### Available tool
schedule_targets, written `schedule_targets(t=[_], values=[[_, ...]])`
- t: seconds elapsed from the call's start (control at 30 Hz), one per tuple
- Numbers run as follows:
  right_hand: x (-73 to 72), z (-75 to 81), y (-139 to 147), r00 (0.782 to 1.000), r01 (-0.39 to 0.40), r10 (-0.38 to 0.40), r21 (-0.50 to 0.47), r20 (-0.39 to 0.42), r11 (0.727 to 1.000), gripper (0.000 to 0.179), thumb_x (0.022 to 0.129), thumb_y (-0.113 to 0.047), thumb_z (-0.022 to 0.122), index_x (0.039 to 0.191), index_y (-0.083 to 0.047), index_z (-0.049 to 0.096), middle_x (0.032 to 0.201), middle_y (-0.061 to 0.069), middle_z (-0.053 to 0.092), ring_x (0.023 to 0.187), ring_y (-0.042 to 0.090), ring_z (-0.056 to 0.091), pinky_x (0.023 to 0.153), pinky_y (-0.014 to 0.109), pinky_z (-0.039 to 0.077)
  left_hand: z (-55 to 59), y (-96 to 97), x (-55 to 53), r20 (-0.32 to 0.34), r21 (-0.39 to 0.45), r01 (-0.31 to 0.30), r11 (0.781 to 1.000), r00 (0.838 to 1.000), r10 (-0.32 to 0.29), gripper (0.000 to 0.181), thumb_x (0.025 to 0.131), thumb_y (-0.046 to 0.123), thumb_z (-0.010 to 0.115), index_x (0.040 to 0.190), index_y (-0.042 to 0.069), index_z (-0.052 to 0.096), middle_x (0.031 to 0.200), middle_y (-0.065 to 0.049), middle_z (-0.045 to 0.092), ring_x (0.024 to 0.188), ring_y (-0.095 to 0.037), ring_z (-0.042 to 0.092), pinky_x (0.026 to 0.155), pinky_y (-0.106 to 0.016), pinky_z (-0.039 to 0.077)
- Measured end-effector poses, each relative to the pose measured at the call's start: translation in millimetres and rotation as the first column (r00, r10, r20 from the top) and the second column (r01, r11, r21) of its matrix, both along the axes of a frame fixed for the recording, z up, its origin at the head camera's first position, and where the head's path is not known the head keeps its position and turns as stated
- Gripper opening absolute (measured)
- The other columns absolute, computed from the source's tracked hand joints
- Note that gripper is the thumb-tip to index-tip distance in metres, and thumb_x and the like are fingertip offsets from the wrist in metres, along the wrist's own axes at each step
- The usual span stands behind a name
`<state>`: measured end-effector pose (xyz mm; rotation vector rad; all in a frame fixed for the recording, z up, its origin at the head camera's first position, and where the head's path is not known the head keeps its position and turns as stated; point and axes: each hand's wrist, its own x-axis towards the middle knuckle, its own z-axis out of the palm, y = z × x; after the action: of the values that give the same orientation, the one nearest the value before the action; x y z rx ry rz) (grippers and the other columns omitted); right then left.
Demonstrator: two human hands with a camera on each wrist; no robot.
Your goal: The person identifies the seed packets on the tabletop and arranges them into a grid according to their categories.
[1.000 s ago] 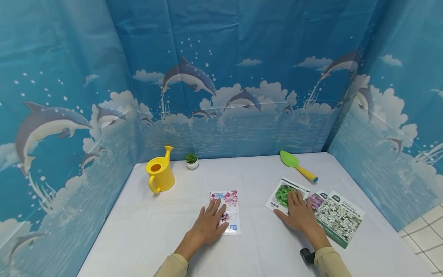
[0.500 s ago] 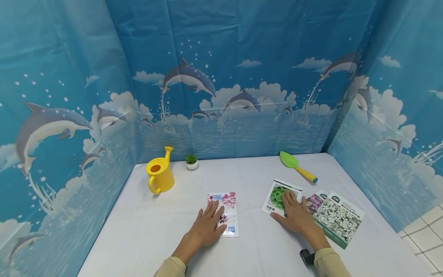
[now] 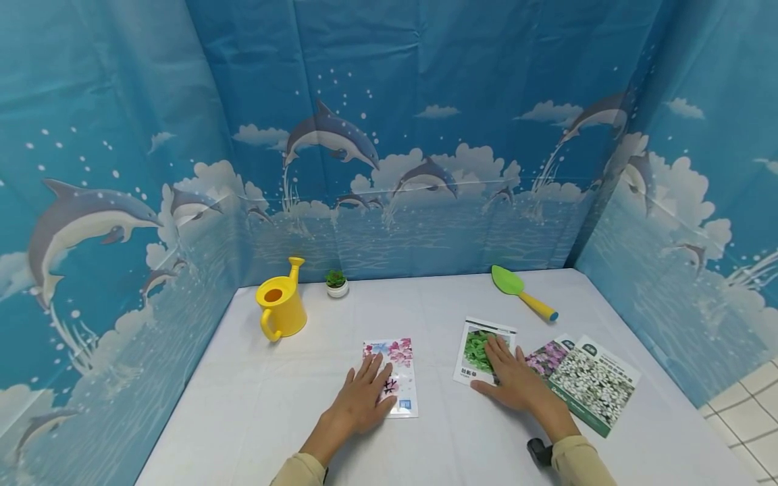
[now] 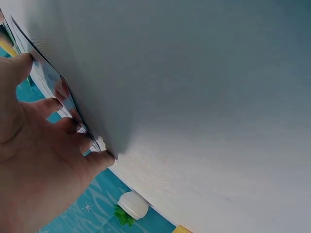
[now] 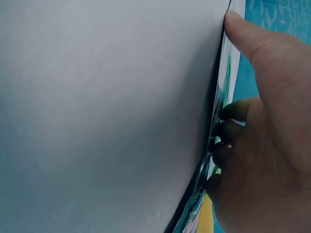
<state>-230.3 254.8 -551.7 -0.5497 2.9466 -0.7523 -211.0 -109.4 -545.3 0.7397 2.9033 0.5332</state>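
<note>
Across the back and both sides, a blue cloth backdrop (image 3: pixel 389 67) printed with leaping grey dolphins, white clouds and rippled water; at the lower right edge, a patch of white square tiles (image 3: pixel 754 405). In front of the cloth, a white tabletop (image 3: pixel 437 304) beneath both hands. Near the middle, lying flat, a rectangular white packet with pink blossoms and dark lettering (image 3: pixel 405 378), partly covered by the left hand (image 3: pixel 360 401), wide and palm down with spread fingers. Well to the right of it, a glossy white packet with a green leafy picture (image 3: pixel 477 347), under the extended fingers of the right hand (image 3: pixel 513 378), with thumb set apart near the closest left corner. In both wrist views, packets seen nearly edge-on, with fingertips against them. Just right of the right hand, a purple-flowered packet (image 3: pixel 547 356), overlapped by a larger packet with white flowers and a green band (image 3: pixel 592 381). Farther back, a trowel with green blade and yellow handle (image 3: pixel 521 291); at the far left, a yellow watering can (image 3: pixel 288 310) near a small green plant in a round white pot (image 3: pixel 336 287). At the wrists, beige sleeves (image 3: pixel 586 462)
</note>
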Motion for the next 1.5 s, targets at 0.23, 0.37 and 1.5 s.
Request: schedule_targets(t=[0.23,0.37,1.5], values=[[2.2,6.3,-2.7,0.999,-0.026,0.025,0.025,0.037,0.999,0.1,0.102,-0.054,0.069,0.164,0.012,0.029,0.174,0.032,0.018,0.161,0.054,0.013,0.127,0.073,0.005,0.8,0.0,2.3,0.002,-0.033,-0.011,0.999,1.0,0.011,0.067,0.111,0.042,0.053,0.166,0.006,0.041,0.176,-0.02,0.028,0.164,-0.042,0.022,0.126,-0.069,0.025],[2.6,8.6,-4.5,0.996,-0.05,0.049,0.008,0.078,0.999,0.1,0.102,-0.053,0.071,0.165,0.011,0.028,0.174,0.033,0.017,0.161,0.054,0.013,0.126,0.074,0.004,5.4,0.8,4.6,0.017,-0.029,-0.021,0.999,1.0,0.021,0.066,0.11,0.04,0.057,0.165,0.005,0.043,0.175,-0.02,0.029,0.163,-0.042,0.023,0.126,-0.069,0.026],[15.5,11.5,-17.8,0.962,-0.177,0.196,-0.11,0.188,0.978,0.101,0.097,-0.05,0.078,0.169,0.001,0.028,0.179,0.021,0.011,0.164,0.048,0.006,0.128,0.069,0.007,-9.5,1.3,17.8,-0.035,-0.013,-0.032,0.999,0.999,0.032,0.067,0.108,0.043,0.057,0.163,0.007,0.046,0.175,-0.018,0.031,0.163,-0.04,0.024,0.124,-0.073,0.025]])
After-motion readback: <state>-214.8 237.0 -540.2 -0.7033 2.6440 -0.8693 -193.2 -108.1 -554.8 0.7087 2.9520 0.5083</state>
